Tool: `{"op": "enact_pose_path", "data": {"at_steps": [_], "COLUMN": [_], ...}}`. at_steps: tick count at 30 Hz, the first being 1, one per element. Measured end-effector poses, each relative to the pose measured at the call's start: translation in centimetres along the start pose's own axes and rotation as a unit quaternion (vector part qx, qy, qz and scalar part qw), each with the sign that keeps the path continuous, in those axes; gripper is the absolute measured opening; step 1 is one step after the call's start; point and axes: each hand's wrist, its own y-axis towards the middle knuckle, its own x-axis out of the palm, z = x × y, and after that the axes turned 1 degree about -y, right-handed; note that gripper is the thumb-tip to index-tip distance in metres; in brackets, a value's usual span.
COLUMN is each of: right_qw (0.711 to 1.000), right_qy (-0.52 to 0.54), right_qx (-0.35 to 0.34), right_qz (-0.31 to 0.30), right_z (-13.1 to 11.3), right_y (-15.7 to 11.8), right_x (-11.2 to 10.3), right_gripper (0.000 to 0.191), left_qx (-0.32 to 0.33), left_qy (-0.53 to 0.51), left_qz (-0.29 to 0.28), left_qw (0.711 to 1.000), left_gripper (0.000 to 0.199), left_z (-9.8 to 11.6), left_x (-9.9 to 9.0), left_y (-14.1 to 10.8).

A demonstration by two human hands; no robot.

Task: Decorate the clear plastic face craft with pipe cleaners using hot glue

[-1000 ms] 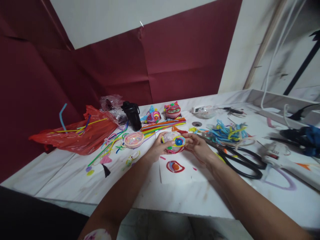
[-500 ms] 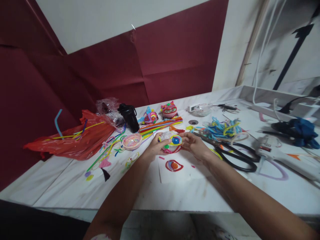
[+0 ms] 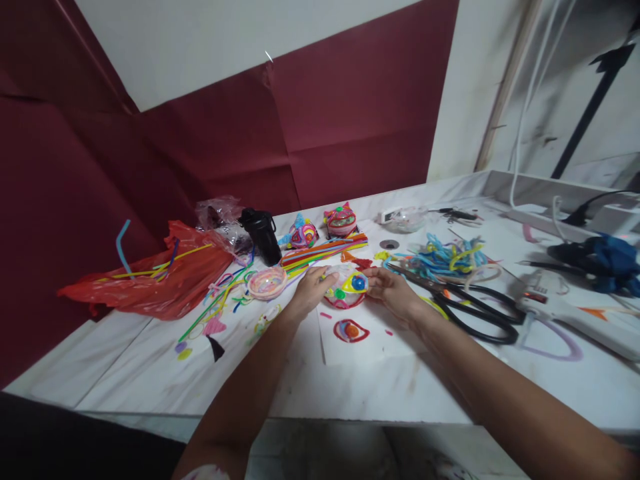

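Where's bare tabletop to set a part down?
Tabletop strip between the forearms, from white paper to front edge; also front left, left of the black scrap, in front of the red plastic bag. Crowded: behind left hand, pipe cleaner bundle; right of right hand, scissors and glue gun.

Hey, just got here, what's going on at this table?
A person has a round, colourful craft ball between both hands: the left hand at one side, the right hand at the other, by a blue-and-yellow eye. A red-rimmed eye lies on the white paper just below. Black-handled scissors and a glue gun lie to the right.
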Motion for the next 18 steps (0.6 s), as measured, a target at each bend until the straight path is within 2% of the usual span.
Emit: {"op": "enact_pose_path", "data": {"at_steps": [2, 4, 10, 18], "right_qw": [1.0, 1.0, 0.999, 0.997], "right_qy": [-0.005, -0.009, -0.026, -0.066], "right_qx": [-0.004, -0.009, -0.023, -0.028], "right_qz": [0.001, -0.001, -0.013, -0.031], "right_z": [0.0, -0.1, 0.2, 0.7], "right_y": [0.0, -0.1, 0.1, 0.9], "right_x": [0.1, 0.2, 0.2, -0.2], "right_gripper": [0.033, 0.033, 0.03, 0.037], "left_qx": [0.034, 0.055, 0.133, 0.181], "left_qy": [0.098, 0.148, 0.172, 0.265], "left_qz": [-0.01, -0.038, -0.091, -0.131], "left_qw": [0.995, 0.987, 0.972, 0.938], "left_gripper": [0.025, 0.028, 0.031, 0.034], "left_z": [0.3, 0.6, 1.2, 1.1], "left_x": [-0.1, -0.1, -0.1, -0.4], "left_y": [-0.1, -0.3, -0.2, 0.0]}}
